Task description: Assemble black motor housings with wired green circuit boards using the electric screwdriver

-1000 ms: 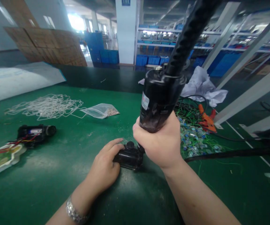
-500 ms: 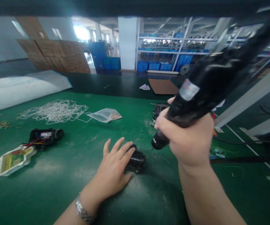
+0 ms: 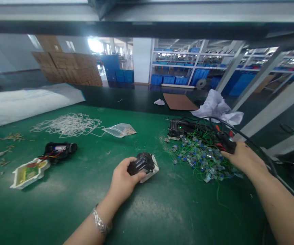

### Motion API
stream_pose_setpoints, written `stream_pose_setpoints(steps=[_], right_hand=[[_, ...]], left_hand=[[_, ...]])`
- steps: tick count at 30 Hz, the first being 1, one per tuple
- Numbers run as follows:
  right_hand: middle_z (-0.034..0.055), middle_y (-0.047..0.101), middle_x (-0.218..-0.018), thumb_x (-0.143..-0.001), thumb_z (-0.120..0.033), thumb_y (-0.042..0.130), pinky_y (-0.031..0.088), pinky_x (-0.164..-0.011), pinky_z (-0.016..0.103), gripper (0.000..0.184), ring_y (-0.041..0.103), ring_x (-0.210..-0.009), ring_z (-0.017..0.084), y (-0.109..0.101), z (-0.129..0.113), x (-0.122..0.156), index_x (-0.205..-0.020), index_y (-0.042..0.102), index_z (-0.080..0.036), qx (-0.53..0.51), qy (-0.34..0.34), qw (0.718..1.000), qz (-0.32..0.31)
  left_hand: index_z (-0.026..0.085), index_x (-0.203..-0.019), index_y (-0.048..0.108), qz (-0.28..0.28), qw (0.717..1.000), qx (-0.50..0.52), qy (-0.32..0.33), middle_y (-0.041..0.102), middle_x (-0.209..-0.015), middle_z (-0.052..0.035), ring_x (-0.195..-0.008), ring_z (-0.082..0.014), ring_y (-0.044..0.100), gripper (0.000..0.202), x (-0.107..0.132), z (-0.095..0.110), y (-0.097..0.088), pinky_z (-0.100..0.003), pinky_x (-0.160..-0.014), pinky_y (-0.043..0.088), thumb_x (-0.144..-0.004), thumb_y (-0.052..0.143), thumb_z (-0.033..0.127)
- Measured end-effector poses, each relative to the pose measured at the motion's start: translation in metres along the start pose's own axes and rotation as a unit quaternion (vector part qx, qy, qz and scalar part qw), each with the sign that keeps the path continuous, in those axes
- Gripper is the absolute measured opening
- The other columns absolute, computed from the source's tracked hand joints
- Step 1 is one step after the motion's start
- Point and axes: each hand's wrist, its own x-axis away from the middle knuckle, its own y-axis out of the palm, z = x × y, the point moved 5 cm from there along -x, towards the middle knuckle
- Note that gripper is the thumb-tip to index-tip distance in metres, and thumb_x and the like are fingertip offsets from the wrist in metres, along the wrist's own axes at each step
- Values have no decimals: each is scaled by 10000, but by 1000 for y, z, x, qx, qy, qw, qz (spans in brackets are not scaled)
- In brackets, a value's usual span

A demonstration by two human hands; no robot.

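While the left hand (image 3: 123,182) closes around the small black unit (image 3: 141,163), tipping it up on its white base at the front middle of the green table (image 3: 162,211), the right hand (image 3: 240,159) stretches far right, fingers wrapped on a black-and-red tool (image 3: 225,143) amid the green wires (image 3: 200,158). No tool touches the unit. Another black unit (image 3: 59,149) lies well left, wires exposed.

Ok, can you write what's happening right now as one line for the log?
left hand: grips motor | right hand: grips tool at edge of wire pile | surface: green table
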Motion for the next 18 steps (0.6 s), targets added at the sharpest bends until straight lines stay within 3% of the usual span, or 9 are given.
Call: stream_pose_setpoints(steps=[2, 4, 6, 8, 10, 12, 15, 18], right_hand=[[-103, 246, -355, -425, -267, 821, 166, -362, 265, 462, 187, -263, 76, -4, 19, 0, -473, 361, -253, 109, -1, 994, 8], [-122, 174, -330, -393, -331, 808, 234, -353, 277, 521, 157, -251, 72, -4, 21, -1, -437, 294, -256, 159, -7, 987, 0], [-111, 200, -332, -389, -348, 789, 350, -408, 331, 454, 231, -266, 96, 5, 5, 1, -422, 348, -241, 157, -23, 987, -33], [-39, 410, -437, -457, -380, 754, 437, -582, 427, 299, 449, -406, 186, 21, -28, 12, -523, 509, -222, 155, -49, 984, -73], [62, 583, -783, -567, -443, 690, 395, -814, 503, 323, 563, -779, 290, 46, -72, 36, -767, 611, -203, 140, -81, 981, -109], [104, 537, -1087, -751, -456, 545, 325, -929, 520, 382, 477, -1043, 290, 82, -114, 69, -1014, 579, -181, 89, -95, 973, -190], [160, 393, -1266, -777, -436, 538, 345, -930, 496, 597, 409, -1131, 267, 139, -152, 120, -1256, 356, -129, -57, -15, 939, -340], [163, 497, -1135, -712, -434, 618, 402, -872, 449, 748, 508, -1001, 250, 177, -158, 147, -1270, 244, -103, -199, 89, 889, -402]], left_hand=[[140, -872, 598, -21, 993, 102, -57, 619, -714, 1, -677, -172, 569, 373, -2, -7, 4, -264, -651, 440, -537, 720, 251], [121, -899, 588, -45, 974, 206, -86, 634, -736, -13, -697, -166, 580, 395, -3, -13, 10, -246, -653, 439, -549, 720, 250], [107, -917, 574, -53, 950, 290, -105, 647, -781, -34, -724, -163, 588, 418, -3, -18, 15, -240, -663, 445, -556, 727, 251], [99, -913, 569, -58, 929, 345, -118, 654, -813, -53, -733, -162, 592, 426, -3, -20, 19, -243, -672, 452, -557, 739, 260], [96, -899, 574, -65, 913, 381, -127, 656, -829, -60, -727, -156, 595, 414, -1, -19, 22, -245, -679, 457, -563, 745, 269], [98, -887, 581, -74, 899, 413, -130, 653, -826, -54, -715, -144, 595, 391, 1, -16, 25, -237, -676, 457, -576, 743, 271], [99, -891, 582, -89, 879, 451, -129, 646, -817, -47, -704, -130, 588, 372, 5, -11, 29, -227, -663, 455, -599, 733, 272], [94, -907, 576, -100, 872, 464, -120, 648, -834, -59, -733, -135, 587, 381, 6, -9, 33, -232, -682, 454, -605, 732, 266]])
